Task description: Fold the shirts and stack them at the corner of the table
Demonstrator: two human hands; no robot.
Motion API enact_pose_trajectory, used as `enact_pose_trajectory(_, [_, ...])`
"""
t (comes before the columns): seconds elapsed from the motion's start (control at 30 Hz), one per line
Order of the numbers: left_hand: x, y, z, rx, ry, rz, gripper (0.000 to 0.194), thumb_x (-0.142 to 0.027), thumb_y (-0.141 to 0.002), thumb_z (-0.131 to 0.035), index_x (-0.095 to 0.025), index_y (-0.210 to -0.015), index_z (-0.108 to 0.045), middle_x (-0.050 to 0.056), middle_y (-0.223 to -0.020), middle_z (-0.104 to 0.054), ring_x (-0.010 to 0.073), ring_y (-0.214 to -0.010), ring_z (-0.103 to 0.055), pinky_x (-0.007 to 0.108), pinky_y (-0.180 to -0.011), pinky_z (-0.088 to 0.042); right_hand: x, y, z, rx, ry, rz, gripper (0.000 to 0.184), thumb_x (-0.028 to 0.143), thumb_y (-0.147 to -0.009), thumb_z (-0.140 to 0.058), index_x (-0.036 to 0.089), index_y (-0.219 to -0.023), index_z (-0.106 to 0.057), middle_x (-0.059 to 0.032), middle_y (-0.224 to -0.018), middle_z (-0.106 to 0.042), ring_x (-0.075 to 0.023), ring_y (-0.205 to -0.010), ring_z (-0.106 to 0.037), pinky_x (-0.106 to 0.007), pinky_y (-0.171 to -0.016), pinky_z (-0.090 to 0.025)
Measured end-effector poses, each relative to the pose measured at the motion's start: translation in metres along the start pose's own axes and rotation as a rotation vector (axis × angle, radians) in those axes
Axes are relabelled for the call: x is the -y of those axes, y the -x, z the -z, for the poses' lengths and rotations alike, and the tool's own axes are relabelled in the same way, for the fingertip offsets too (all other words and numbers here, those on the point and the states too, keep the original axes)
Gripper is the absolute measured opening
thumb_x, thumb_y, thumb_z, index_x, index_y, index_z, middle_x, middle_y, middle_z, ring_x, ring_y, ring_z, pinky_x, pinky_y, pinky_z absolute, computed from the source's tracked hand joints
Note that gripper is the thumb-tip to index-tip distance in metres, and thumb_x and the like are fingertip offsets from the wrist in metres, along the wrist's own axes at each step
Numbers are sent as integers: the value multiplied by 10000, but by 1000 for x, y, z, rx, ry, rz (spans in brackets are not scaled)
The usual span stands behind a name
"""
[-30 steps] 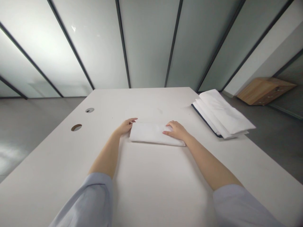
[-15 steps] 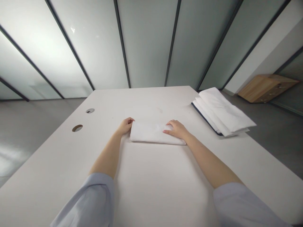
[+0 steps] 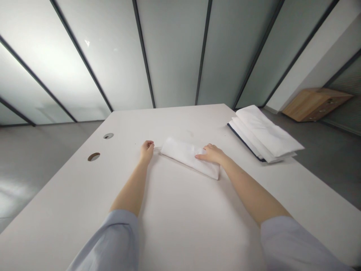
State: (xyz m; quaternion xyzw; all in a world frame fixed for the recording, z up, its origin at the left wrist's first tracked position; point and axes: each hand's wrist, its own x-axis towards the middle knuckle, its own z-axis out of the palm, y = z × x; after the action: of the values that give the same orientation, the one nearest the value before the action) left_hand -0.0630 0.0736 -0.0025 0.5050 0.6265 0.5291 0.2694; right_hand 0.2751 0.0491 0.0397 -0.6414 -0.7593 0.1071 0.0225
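A folded white cloth point(image 3: 187, 155) lies at an angle on the white table point(image 3: 180, 210), its left end further from me than its right. My right hand point(image 3: 212, 153) rests on the cloth's right part, fingers stretched flat over it. My left hand point(image 3: 147, 149) sits on the table just left of the cloth's far end, apart from it, with its fingers curled in and nothing visible in them.
A stack of folded white cloths point(image 3: 262, 133) lies on a dark-edged board at the table's right side. Two round cable holes point(image 3: 93, 156) are in the table at the left. A wooden cabinet point(image 3: 316, 103) stands on the floor at the far right.
The cloth has turned from lying square to lying slanted, its left end swung away from me. My left hand has come off the cloth's end and curled shut.
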Motion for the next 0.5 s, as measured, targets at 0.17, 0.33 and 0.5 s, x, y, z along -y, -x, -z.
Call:
enact_pose_trajectory(0.17, [0, 1, 1, 3, 12, -3, 206, -317, -725, -508, -194, -869, -589, 20, -730, -599, 165, -687, -561, 281, -632, -454, 17, -26, 12, 231, -233, -1, 479, 441, -699, -738, 174, -1092, -677, -120, -1112, -703, -261, -935, -665, -300, -716, -493])
enact_pose_trajectory(0.33, [2, 0, 1, 7, 16, -7, 195, -309, -730, -501, -195, -866, -582, 21, -745, -604, 168, -713, -573, 282, -655, -468, 33, -34, 21, 459, -380, -122, 295, 368, -696, -712, 159, -905, -698, -102, -867, -728, -238, -702, -670, -315, -588, -488])
enact_pose_trajectory(0.5, [2, -1, 1, 11, 61, -2, 179, -302, -721, -509, -193, -845, -577, 19, -741, -610, 161, -694, -572, 284, -664, -468, 39, -32, 29, 402, -287, -69, 240, 340, -689, -710, 167, -855, -693, -68, -743, -694, -210, -621, -637, -295, -549, -460])
